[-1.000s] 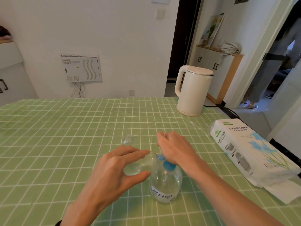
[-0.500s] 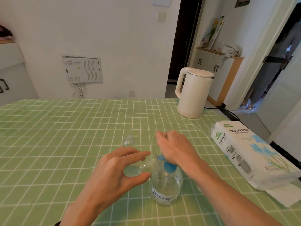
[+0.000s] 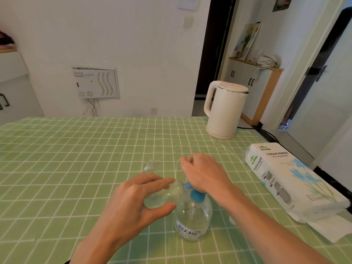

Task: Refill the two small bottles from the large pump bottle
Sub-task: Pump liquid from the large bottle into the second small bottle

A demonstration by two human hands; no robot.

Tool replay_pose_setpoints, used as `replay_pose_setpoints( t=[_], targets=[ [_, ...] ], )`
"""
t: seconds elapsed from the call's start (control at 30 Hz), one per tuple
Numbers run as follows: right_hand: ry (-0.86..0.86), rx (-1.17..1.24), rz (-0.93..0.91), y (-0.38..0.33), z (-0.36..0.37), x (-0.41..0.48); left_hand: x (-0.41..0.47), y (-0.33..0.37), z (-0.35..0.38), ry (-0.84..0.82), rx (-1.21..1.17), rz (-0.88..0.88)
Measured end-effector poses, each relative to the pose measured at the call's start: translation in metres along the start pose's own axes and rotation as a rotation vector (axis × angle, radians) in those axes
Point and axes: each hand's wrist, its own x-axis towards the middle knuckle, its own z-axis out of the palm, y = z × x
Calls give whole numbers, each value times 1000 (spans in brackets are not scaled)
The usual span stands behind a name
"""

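The large clear pump bottle (image 3: 192, 220) with a blue pump head and a blue-lettered label stands near the table's front. My right hand (image 3: 204, 175) presses down on its pump head, fingers curled over it. My left hand (image 3: 133, 204) holds a small clear bottle (image 3: 162, 197) tilted on its side, its mouth against the blue nozzle. A little liquid lies inside it. Farther back on the cloth sits a small clear object (image 3: 150, 165); I cannot tell whether it is a cap or the second small bottle.
A white electric kettle (image 3: 224, 111) stands at the back right on the green checked tablecloth (image 3: 66, 159), its cord running off the edge. A pack of tissue paper (image 3: 291, 180) lies along the right side. A doorway opens at the far right.
Both hands and both bottles have kept their places. The view has shifted slightly, and the person in the doorway at the right is out of sight.
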Motion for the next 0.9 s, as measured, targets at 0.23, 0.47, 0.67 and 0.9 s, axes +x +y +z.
replay_pose_setpoints(
  t=[0.23,0.47,0.67,0.9],
  targets=[
    [-103,91,92,7,1,-2,1,-1,2,-12,-4,-4],
    [-60,10,48,5,1,1,0,1,1,-14,12,-5],
    [-13,90,39,5,2,1,0,-1,0,5,3,17],
    [-82,72,86,9,4,1,1,-2,2,-11,-2,25]
  ],
)
